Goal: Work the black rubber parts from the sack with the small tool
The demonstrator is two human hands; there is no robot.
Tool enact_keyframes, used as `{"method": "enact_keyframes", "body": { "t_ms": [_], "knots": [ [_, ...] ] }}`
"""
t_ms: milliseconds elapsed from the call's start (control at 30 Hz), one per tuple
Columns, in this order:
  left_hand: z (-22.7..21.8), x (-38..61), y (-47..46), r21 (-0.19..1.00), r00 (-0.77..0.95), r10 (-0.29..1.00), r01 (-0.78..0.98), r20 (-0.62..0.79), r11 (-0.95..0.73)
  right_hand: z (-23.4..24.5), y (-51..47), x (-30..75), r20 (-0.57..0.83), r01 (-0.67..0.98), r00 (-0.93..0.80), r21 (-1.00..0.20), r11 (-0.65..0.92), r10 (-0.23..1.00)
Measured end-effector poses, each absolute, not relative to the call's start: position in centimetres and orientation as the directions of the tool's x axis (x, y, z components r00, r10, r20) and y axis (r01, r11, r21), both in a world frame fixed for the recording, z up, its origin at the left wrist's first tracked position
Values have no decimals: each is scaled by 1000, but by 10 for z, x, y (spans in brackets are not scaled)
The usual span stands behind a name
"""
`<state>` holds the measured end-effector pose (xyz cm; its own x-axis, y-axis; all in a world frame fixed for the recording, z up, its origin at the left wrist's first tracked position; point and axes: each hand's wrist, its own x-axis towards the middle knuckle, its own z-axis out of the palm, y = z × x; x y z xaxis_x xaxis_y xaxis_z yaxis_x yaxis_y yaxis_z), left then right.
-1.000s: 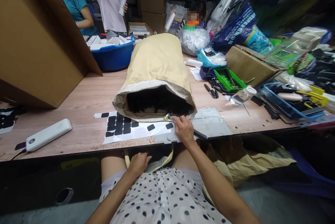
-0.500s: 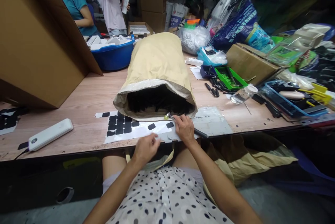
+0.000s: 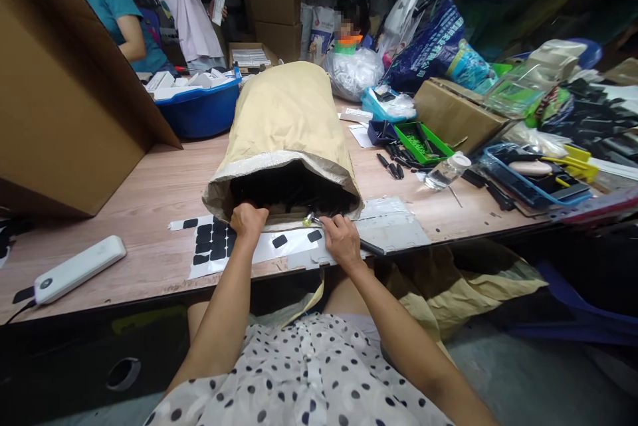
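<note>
A tan paper sack point(image 3: 286, 123) lies on its side on the wooden table point(image 3: 164, 187), its open mouth facing me and full of dark parts. My left hand point(image 3: 248, 220) reaches into the sack's mouth; its fingers are hidden inside. My right hand point(image 3: 339, 240) rests on the table just in front of the sack, closed around a thin dark tool point(image 3: 313, 219) with a yellow-green tip. Under both hands lies a white sheet point(image 3: 234, 246) carrying several black pads.
A white rectangular device point(image 3: 74, 270) with a cable lies at the left. A large cardboard box point(image 3: 60, 94) stands at the back left beside a blue basin point(image 3: 199, 107). Trays, a plastic bottle point(image 3: 443, 173) and bags crowd the right. Other people stand behind.
My left hand rose from my lap, over the table edge and into the sack's mouth. My right hand stayed in place with the tool.
</note>
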<state>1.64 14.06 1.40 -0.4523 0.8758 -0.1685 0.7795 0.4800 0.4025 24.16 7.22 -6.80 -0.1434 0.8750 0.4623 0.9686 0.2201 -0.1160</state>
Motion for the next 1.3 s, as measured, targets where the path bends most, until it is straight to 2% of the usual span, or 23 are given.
{"method": "enact_keyframes", "body": {
  "t_ms": [100,167,267,433,533,633,767,867,933,1167,1300],
  "knots": [
    [20,16,115,431,-333,937,833,-108,347,-68,72,241,475,969,-141,-112,218,869],
    [18,19,97,438,-152,985,883,-77,171,-68,73,241,478,970,-139,-113,217,868],
    [6,27,78,426,104,992,903,-79,-61,-68,72,241,467,970,-135,-117,212,874],
    [-24,33,76,484,259,961,831,99,-274,-68,72,241,466,968,-146,-113,222,873],
    [-39,30,80,547,243,954,782,174,-299,-68,74,243,460,968,-143,-121,221,877],
    [-49,28,82,588,240,952,750,187,-305,-65,76,244,436,961,-130,-165,221,891],
    [-52,26,82,615,253,952,728,172,-304,-54,67,241,457,926,-34,-321,200,889],
    [-52,27,82,628,252,955,721,155,-292,-43,50,233,476,845,6,-473,251,879],
    [-52,27,82,634,250,957,719,147,-285,-40,40,227,467,801,1,-530,279,884],
    [-52,28,82,648,236,964,716,125,-259,-43,30,219,395,791,-52,-544,279,917],
    [-52,29,81,648,238,963,716,123,-260,-40,30,211,413,748,-61,-583,316,909]
  ]
}}
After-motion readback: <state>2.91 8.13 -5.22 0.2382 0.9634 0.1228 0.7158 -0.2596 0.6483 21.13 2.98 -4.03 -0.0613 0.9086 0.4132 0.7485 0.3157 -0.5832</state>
